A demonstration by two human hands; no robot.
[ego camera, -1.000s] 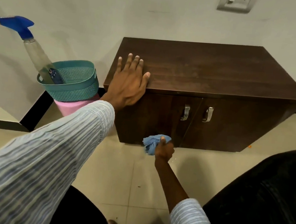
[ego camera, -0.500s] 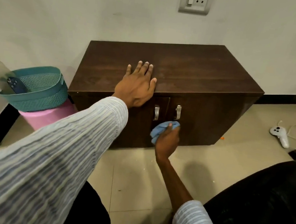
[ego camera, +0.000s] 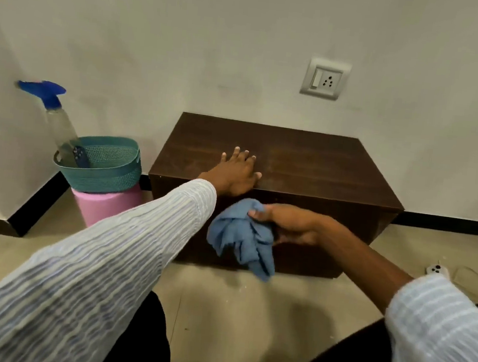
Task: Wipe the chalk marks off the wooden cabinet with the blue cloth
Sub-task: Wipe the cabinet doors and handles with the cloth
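A low dark wooden cabinet stands against the wall. My left hand lies flat on its top near the front edge, fingers spread. My right hand is in front of the cabinet doors, gripping the crumpled blue cloth, which hangs loose below the fingers. The cloth and hand cover the door handles. I can make out no chalk marks on the top.
A teal basket with a spray bottle sits on a pink stool left of the cabinet. A wall socket is above. A white controller lies on the tiled floor at right.
My right hand has risen from near the floor to the upper door height, and the cloth has opened out and hangs down. The view has pulled back and tilted up. Left hand stays put.
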